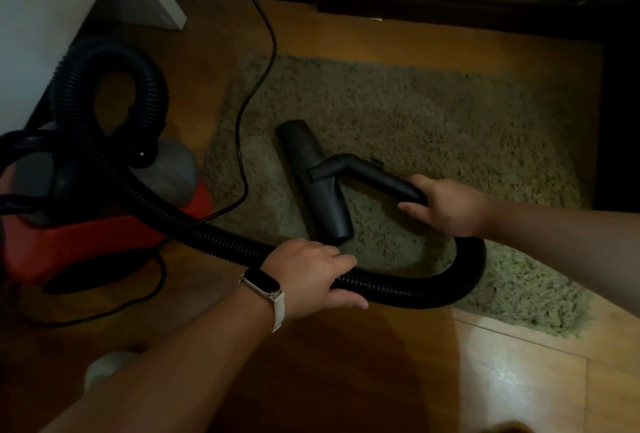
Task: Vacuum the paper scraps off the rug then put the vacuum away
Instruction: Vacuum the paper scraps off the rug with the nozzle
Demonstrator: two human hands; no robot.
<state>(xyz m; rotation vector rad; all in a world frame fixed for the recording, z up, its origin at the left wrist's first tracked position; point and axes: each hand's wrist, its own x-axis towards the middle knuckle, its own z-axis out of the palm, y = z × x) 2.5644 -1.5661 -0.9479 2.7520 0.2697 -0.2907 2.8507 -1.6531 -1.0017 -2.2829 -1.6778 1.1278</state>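
A shaggy olive rug (433, 113) lies on the wooden floor. On it rests a black floor nozzle (308, 172), lying flat and apart from the hose's curved black handle pipe (367, 174). My right hand (440, 205) grips that handle pipe at its rear end. My left hand (311, 275), with a pale watch on the wrist, holds the black ribbed hose (415, 288) near the rug's front edge. The hose loops back to the red and grey vacuum (104, 224) at the left. No paper scraps are visible on the rug.
A black power cord (266, 51) runs from the top across the rug's left edge to the vacuum. White furniture (52, 9) stands at the back left. A dark skirting board (450, 2) runs behind the rug; dark furniture (620, 120) borders its right side.
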